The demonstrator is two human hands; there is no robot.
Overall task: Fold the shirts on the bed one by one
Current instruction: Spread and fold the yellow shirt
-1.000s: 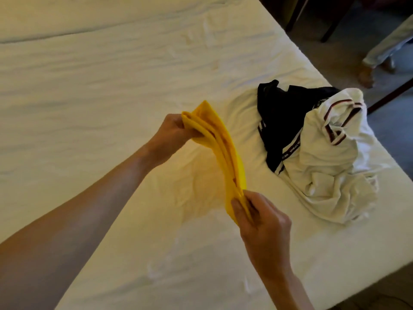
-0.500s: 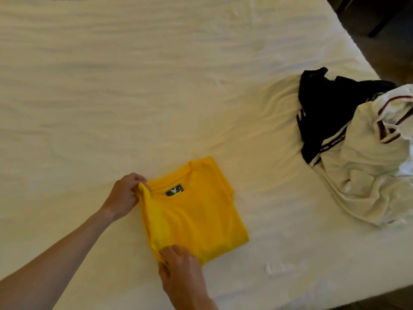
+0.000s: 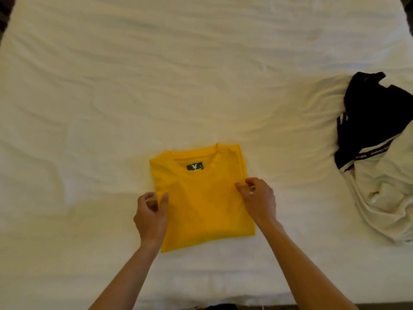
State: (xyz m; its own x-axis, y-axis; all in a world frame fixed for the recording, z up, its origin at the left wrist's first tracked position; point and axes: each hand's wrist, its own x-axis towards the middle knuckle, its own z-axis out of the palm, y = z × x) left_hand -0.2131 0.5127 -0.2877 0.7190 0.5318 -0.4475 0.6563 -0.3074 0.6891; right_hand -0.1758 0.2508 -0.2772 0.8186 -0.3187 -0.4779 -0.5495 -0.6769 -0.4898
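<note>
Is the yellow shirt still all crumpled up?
No, the yellow shirt lies flat on the bed, folded into a neat rectangle with its neck label facing up.

A folded shirt (image 3: pixel 202 198) lies on the bed (image 3: pixel 111 86), near its front edge. Two crumpled shirts (image 3: pixel 380 153) lie heaped far right, one partly over the other.

Warm, even, fairly bright light falls on the bed (image 3: pixel 201 86), giving its white sheet a yellowish cast, with soft shallow shadows in the wrinkles and no hard glare. The picture is slightly soft overall, with compression smearing fine texture. Wide-angle distortion bows the bed's edges, and the top corners darken; the black shirt (image 3: pixel 371 113) loses its detail in shadow.
</note>
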